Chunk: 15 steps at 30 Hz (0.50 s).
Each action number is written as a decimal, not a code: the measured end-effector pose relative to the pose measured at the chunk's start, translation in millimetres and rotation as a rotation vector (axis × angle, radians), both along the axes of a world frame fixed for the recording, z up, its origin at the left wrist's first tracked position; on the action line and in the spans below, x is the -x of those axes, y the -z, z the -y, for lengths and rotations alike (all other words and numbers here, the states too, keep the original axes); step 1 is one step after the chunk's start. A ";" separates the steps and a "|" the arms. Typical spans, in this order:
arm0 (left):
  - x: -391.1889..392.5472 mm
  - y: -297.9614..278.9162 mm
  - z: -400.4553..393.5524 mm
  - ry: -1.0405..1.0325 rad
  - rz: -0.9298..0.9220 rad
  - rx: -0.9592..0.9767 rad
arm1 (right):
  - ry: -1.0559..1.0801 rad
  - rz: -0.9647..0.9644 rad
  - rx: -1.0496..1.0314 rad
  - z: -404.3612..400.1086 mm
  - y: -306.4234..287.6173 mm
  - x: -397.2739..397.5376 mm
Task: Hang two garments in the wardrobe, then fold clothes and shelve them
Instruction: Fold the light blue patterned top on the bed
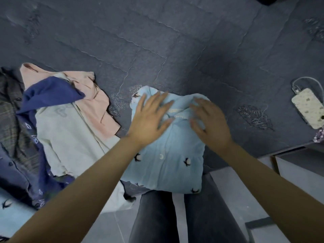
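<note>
A folded light blue button shirt (171, 160) with small black bird prints lies at the near edge of the dark quilted bed (157, 41). My left hand (150, 118) lies flat on its upper left part, fingers spread and straight. My right hand (209, 123) rests on its collar area at the upper right, fingers slightly bent over the cloth. To the left lies a heap of unfolded clothes: a pale mint garment (70, 135), a pink garment (98, 109), a navy blue garment (50, 95) and a dark plaid shirt (10, 116).
A phone in a pale patterned case (309, 109) lies plugged into a cable at the right of the bed. A grey box or low cabinet (301, 165) stands at the lower right. My legs in dark trousers (157, 216) stand against the bed's edge on a grey floor.
</note>
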<state>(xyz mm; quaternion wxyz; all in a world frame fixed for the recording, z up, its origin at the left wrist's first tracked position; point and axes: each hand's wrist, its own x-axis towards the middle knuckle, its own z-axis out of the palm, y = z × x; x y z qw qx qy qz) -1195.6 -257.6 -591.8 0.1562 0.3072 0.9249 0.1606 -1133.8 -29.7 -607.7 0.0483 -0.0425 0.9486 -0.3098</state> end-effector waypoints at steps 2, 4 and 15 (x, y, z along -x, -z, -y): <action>-17.1 21.1 0.1 0.038 0.058 0.232 | -0.115 0.222 -0.217 10.7 11.9 -12.1; -17.8 44.8 -1.8 0.051 0.093 0.342 | -0.115 0.406 -0.356 10.9 31.6 -14.2; -27.2 12.9 42.1 -0.492 0.243 -0.360 | 0.537 0.328 0.464 13.3 8.4 -64.4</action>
